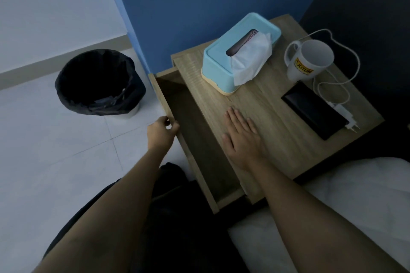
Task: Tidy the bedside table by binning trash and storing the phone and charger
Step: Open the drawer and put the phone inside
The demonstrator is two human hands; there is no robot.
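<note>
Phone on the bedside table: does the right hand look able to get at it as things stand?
Probably yes. The right hand lies flat and empty on the table top, with only bare wood between it and the phone; the charger sits on its far side.

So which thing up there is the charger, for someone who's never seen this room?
Start at the wooden bedside table, at the edge farthest from the open drawer. A black phone lies flat there; the charger is the small white plug beside it, its thin white cable looping behind the white mug.
</note>
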